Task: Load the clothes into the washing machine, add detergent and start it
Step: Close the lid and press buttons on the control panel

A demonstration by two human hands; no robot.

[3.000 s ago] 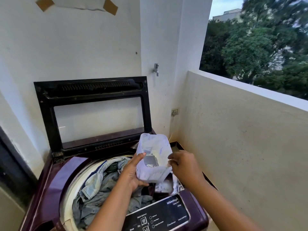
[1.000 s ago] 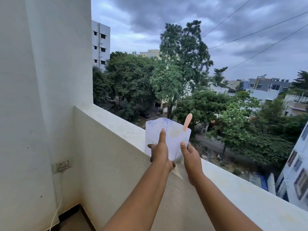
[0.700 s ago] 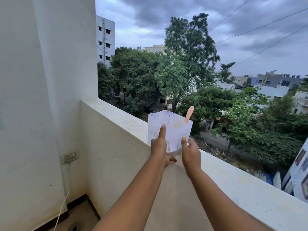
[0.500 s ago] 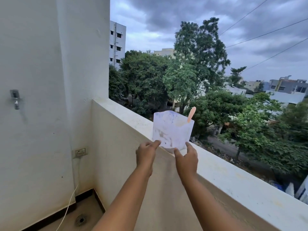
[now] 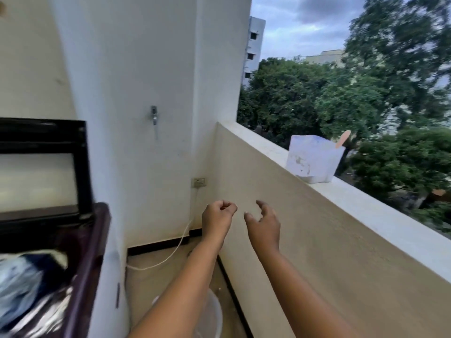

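White plastic soap bag [image 5: 313,158] with a pink scoop handle [image 5: 343,139] poking out stands on top of the pale balcony wall [image 5: 390,223], at two o'clock from both hands and apart from them. On the left hand [image 5: 217,217] the fingers are curled in tight, holding nothing; on the right hand [image 5: 264,224] the bent fingers are spread, holding nothing. Dark red washing machine [image 5: 94,240] with blurry blue clothes [image 5: 22,281] inside sits at eight o'clock.

Tap [image 5: 153,115], socket [image 5: 199,182], cord [image 5: 170,254] by wall [image 5: 136,69]; trees [image 5: 305,98] beyond parapet [image 5: 366,208].
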